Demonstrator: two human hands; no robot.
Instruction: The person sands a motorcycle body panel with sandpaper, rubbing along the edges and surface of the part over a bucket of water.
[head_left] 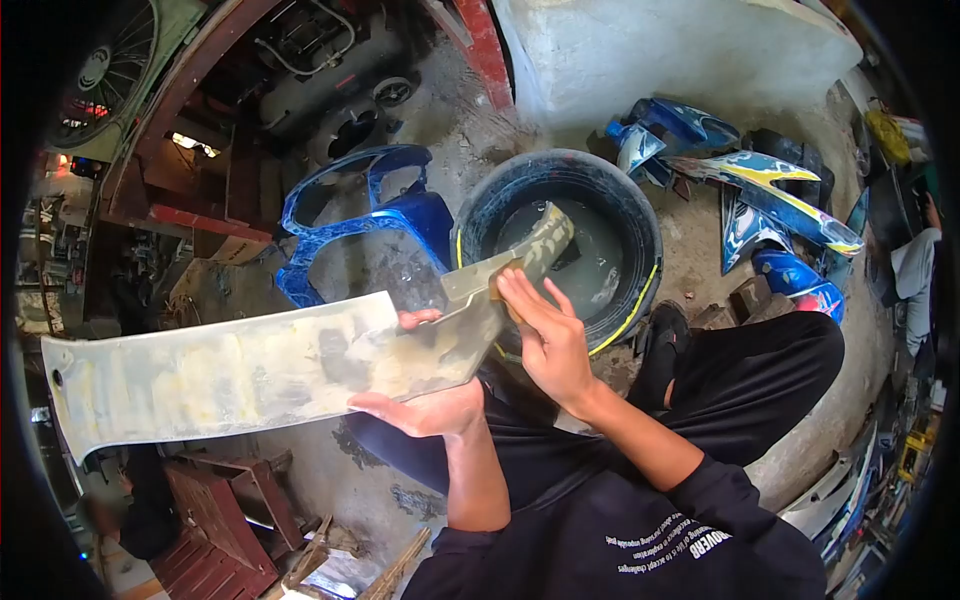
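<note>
A long plastic body panel (230, 375), patchy cream and grey like filler over old paint, lies across my view. My left hand (435, 408) holds it from below, thumb on the near edge and fingertips showing past the far edge. On the panel's narrower right part, my right hand (548, 340) presses with its fingers together. A small tan edge shows under those fingers; what it is I cannot make out. The panel's curved tip reaches over a black tub (625, 205) of cloudy grey water (600, 275).
A blue fairing frame (410, 222) sits on the floor left of the tub. Blue, white and yellow fairings (770, 185) lie to the right. A compressor tank (345, 90) stands at the back, a maroon wooden piece (215, 525) at lower left. Another person's sleeve (915, 265) shows at right.
</note>
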